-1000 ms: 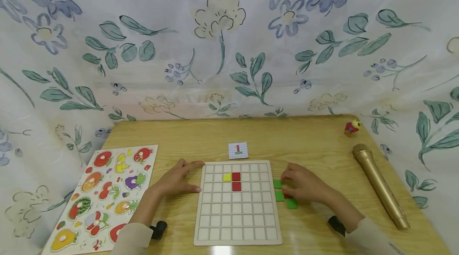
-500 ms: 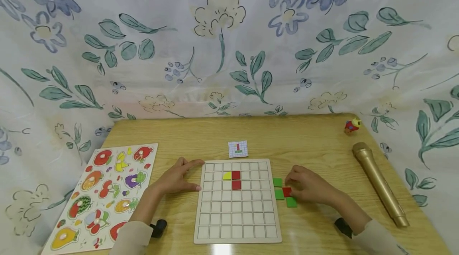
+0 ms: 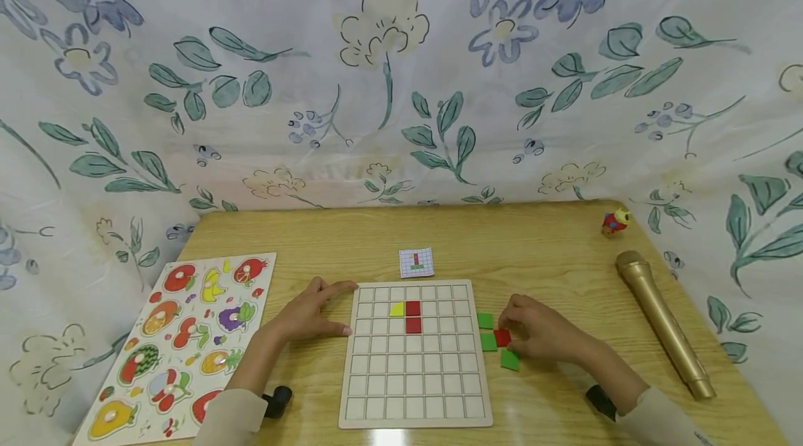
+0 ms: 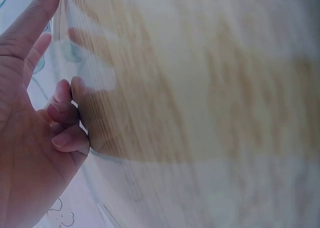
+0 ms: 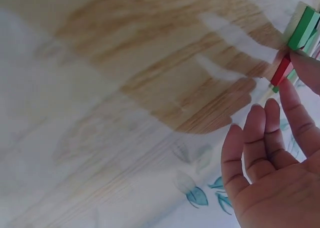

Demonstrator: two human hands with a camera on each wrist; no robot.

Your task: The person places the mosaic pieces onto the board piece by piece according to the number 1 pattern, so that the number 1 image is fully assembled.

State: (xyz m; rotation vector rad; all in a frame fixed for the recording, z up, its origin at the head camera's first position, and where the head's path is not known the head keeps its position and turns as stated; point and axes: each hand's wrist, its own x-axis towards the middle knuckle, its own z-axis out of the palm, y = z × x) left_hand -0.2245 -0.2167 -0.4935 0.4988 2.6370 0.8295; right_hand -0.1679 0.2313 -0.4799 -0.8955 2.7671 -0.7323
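A white gridded board (image 3: pixel 376 383) lies in front of me with one yellow quarter-round tile (image 3: pixel 397 309) and two red tiles (image 3: pixel 413 325) in its cells. My left hand (image 3: pixel 316 310) rests at the board's left edge, thumb and index finger spread apart and touching it. In the left wrist view its other fingers bend loosely against the table. Right of the board my right hand (image 3: pixel 542 331) pinches a loose red square tile (image 3: pixel 502 339) between thumb and index finger, still at table level. Green tiles (image 3: pixel 488 342) lie around it, one of them (image 3: pixel 510 360) turned askew.
Behind the board lies a small pattern card (image 3: pixel 417 263). A fruit puzzle board (image 3: pixel 194 313) covers the left side of the table. On the right are a gold microphone (image 3: pixel 665 324) and a small red and yellow figurine (image 3: pixel 615 221). A floral cloth (image 3: pixel 401 83) hangs behind.
My right hand has drawn slightly right, uncovering the red tile and more of the green ones. The lowest green tile has turned and slid a little toward me. The left hand stays put.
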